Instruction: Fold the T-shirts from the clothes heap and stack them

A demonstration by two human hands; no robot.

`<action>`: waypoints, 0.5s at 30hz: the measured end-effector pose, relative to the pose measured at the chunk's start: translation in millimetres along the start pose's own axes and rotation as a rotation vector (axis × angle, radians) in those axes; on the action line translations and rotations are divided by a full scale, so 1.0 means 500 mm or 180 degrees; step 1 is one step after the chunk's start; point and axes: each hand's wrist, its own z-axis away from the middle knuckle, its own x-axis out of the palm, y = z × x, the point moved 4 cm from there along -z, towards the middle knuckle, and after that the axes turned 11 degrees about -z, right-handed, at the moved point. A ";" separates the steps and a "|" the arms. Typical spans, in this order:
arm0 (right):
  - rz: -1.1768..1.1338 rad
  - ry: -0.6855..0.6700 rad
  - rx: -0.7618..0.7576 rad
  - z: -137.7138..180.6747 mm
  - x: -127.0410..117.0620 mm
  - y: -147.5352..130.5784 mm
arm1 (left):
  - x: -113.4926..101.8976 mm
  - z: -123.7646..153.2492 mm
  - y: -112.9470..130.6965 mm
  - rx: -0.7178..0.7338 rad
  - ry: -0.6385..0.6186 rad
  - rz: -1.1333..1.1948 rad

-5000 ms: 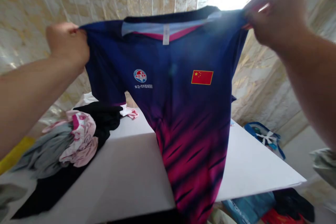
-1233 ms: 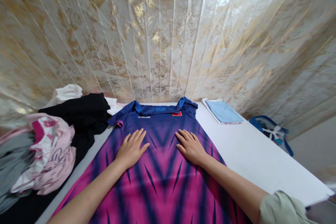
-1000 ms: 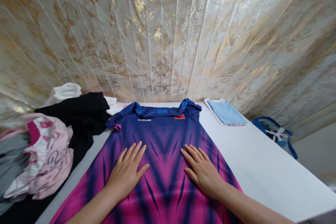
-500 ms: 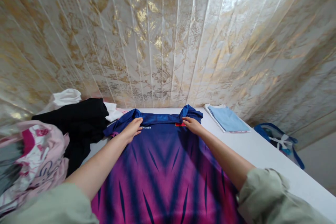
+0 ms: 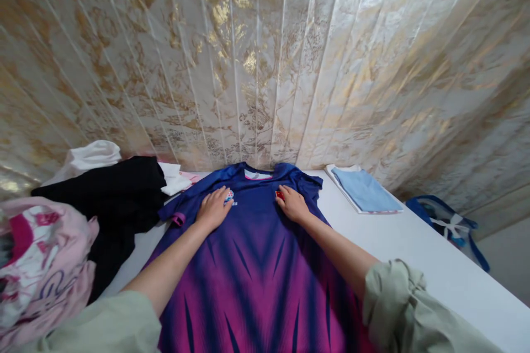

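A navy and magenta sports shirt (image 5: 256,253) lies spread front side up, its collar at the far end. My left hand (image 5: 215,208) rests flat on the upper chest beside a round badge, fingers stretched out. On the other side of the chest, my right hand (image 5: 292,202) lies open on the fabric, partly covering a small red patch (image 5: 280,194). The left sleeve end in view shows a magenta inside; the right sleeve is somewhat crumpled.
Left of the shirt sits a heap with black clothing (image 5: 124,187), a pink garment (image 5: 62,265) and white cloth (image 5: 93,154). Folded light-blue cloth (image 5: 366,190) lies on the white table (image 5: 434,253) at right. A blue-edged clear bag (image 5: 451,226) stands beyond its edge. A patterned curtain (image 5: 265,66) hangs behind.
The shirt's top edge, which was bunched up and held by both hands, now lies unfolded with the collar showing. Both hands have let go and flattened onto the chest.
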 end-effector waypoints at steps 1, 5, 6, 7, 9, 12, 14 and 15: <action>0.0381 -0.0041 -0.0117 0.023 0.015 0.003 | 0.010 0.017 -0.004 0.0053 -0.0059 -0.0300; 0.1233 -0.0153 -0.0229 0.088 0.027 0.009 | 0.022 0.059 -0.006 0.0207 -0.0331 -0.1733; 0.1270 -0.0194 -0.0226 0.101 0.023 0.009 | 0.019 0.068 -0.004 0.0212 -0.0371 -0.1896; 0.1284 -0.0229 -0.0231 0.114 0.018 0.009 | 0.016 0.078 -0.003 0.0220 -0.0384 -0.1991; 0.1289 -0.0275 -0.0249 0.142 0.009 0.009 | 0.011 0.103 0.002 0.0276 -0.0361 -0.2075; 0.1289 -0.0289 -0.0293 0.187 0.004 0.008 | 0.006 0.144 0.009 0.0371 -0.0294 -0.2120; 0.1287 -0.0290 -0.0321 0.208 0.006 0.005 | 0.004 0.164 0.016 0.0395 -0.0294 -0.2151; 0.1277 -0.0288 -0.0328 0.213 0.006 0.002 | 0.002 0.170 0.019 0.0387 -0.0309 -0.2165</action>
